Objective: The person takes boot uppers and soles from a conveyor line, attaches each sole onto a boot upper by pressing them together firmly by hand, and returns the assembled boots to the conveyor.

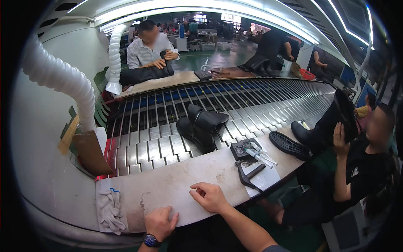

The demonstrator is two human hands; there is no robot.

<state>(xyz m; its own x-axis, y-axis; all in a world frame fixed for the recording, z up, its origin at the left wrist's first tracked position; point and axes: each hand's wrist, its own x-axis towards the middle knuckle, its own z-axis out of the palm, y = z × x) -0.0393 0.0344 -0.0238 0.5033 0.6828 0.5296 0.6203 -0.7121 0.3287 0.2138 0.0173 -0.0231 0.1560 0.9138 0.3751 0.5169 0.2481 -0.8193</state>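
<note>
My left hand (160,222), with a dark wristwatch, rests at the near edge of the pale work board (168,189). It holds nothing; its thumb stands apart from the fingers. Over the same board, to the right, is my right hand (208,197), loosely curled, with a gap between thumb and fingers and nothing visible in it. Beyond my hands, black boots (201,126) lie on the slatted metal conveyor. Nearest my right hand on that side is a hammer (247,174), beside a dark block (242,148) and several syringes (263,156).
Grey gloves (110,210) lie at the board's left end. A black sole (289,145) is at the right, near a person holding a tall black boot (331,122). Across the conveyor (252,101), another person handles a boot. White ducts (63,80) hang at the left.
</note>
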